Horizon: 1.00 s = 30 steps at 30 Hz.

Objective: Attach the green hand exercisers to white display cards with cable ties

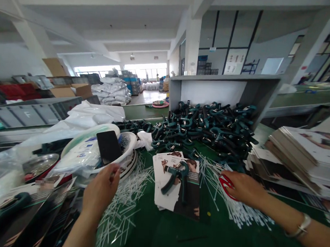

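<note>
A dark green clamp (178, 178) lies on a small stack of printed cards (163, 192) on the green table. To its right, my right hand (239, 186) has its fingers wrapped round red-handled scissors (227, 185), above a bundle of white cable ties (239, 213). My left hand (104, 185) is closed with fingertips together, over scattered white tie strips (123, 206); whatever it may pinch is too small to tell. A black phone (108, 146) rests on the white basin just beyond my left hand.
Many green clamps (209, 126) are heaped before and inside a grey open box (226, 79). Card stacks (305, 158) stand at the right. Plastic bags, a metal bowl (41, 164) and carded clamps (14, 207) lie at the left.
</note>
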{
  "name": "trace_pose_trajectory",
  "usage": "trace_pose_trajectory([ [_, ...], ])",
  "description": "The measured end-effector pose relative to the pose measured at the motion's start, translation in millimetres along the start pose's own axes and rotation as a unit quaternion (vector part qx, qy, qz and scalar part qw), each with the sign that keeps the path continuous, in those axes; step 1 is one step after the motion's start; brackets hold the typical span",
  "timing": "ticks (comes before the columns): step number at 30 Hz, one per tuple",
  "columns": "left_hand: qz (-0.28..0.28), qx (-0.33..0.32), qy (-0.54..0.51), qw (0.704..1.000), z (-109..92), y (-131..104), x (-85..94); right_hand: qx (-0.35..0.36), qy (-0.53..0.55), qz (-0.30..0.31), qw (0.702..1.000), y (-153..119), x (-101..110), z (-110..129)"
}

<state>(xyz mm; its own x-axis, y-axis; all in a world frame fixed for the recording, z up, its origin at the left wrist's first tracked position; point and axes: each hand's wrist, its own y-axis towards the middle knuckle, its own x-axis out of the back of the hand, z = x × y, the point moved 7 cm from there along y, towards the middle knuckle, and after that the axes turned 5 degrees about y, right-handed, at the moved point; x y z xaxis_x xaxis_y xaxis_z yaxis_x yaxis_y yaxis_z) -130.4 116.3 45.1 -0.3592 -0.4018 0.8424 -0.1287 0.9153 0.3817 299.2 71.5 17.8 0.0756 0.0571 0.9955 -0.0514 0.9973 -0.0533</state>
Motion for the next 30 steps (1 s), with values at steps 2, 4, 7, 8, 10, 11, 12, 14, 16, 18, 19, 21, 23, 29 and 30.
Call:
trace_pose_trajectory([
  [2,0.137,-0.004,0.098,0.986,14,-13,-22.8,0.01,0.001,-0.002,1.0,2,-10,-4],
  [4,0.193,-0.027,0.092,0.976,2,-27,-37.1,-0.006,-0.021,0.004,1.0,6,-19,-7],
  [7,0.194,-0.109,-0.018,0.975,-56,-41,-47.5,-0.028,-0.063,0.011,0.998,15,-26,-4],
  [8,0.189,-0.137,-0.035,0.972,-78,-43,-50.4,-0.028,-0.073,0.006,0.997,17,-26,0],
  [10,0.171,-0.163,-0.016,0.972,-111,-45,-57.1,-0.015,-0.085,-0.011,0.996,17,-23,15],
  [11,0.176,-0.17,0.003,0.97,-122,-45,-62.9,-0.005,-0.088,-0.015,0.996,15,-22,24],
  [12,0.185,-0.169,0.025,0.968,-130,-46,-69.2,0.006,-0.087,-0.009,0.996,13,-23,33],
  [14,0.199,-0.156,0.056,0.966,-135,-46,-79.6,0.016,-0.072,0.019,0.997,8,-31,48],
  [16,0.196,-0.139,0.068,0.968,-134,-47,-84.0,0.002,-0.057,0.049,0.997,6,-42,56],
  [18,0.186,-0.128,0.067,0.972,-132,-49,-83.2,-0.018,-0.051,0.063,0.997,7,-49,57],
  [19,0.182,-0.124,0.064,0.973,-131,-50,-82.0,-0.024,-0.048,0.068,0.996,9,-51,56],
  [21,0.182,-0.115,0.054,0.975,-129,-53,-79.4,-0.028,-0.037,0.082,0.996,13,-54,52],
  [23,0.19,-0.103,0.042,0.976,-126,-55,-78.5,-0.03,-0.022,0.089,0.995,15,-55,46],
  [29,0.183,-0.101,0.002,0.978,-126,-57,-79.5,-0.028,0.152,0.086,0.984,2,-44,27],
  [30,0.174,-0.105,-0.005,0.979,-128,-56,-79.4,-0.027,0.249,0.089,0.964,-2,-40,29],
])
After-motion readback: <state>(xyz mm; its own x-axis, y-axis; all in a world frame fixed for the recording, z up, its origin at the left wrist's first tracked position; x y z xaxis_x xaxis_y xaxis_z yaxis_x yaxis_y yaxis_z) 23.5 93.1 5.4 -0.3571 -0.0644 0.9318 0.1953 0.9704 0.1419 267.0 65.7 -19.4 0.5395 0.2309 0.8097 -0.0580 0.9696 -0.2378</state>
